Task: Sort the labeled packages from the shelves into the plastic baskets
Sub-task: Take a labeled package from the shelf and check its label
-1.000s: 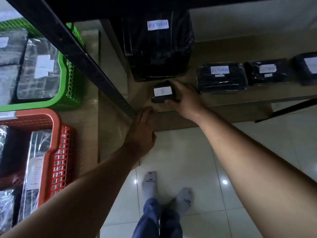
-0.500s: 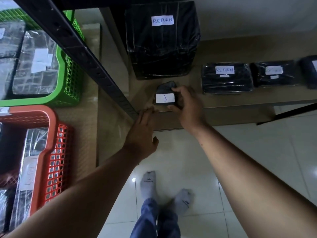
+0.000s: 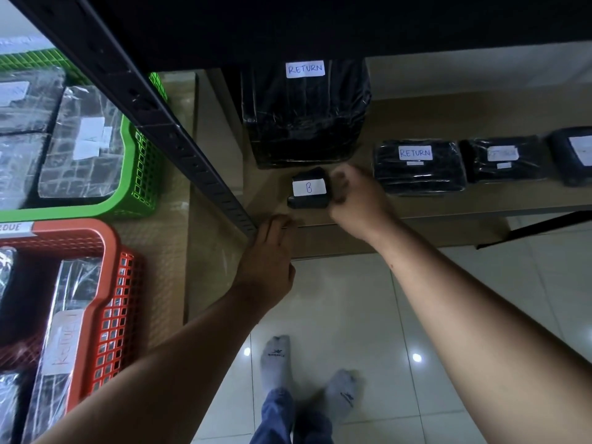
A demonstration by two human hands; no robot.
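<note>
Pick step: right hand [image 3: 355,200] grips B package [image 3: 309,189] on the shelf [image 3: 448,120]. Left hand [image 3: 269,251] rests on the near shelf edge, fingers relaxed. Next, likely: lift clear, find its basket.

Head-worn camera looks steeply down, close over the shelf [image 3: 448,116].

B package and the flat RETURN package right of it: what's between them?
The right hand, gripping the B package by its side; the flat RETURN package lies just beyond. Head view.
</note>
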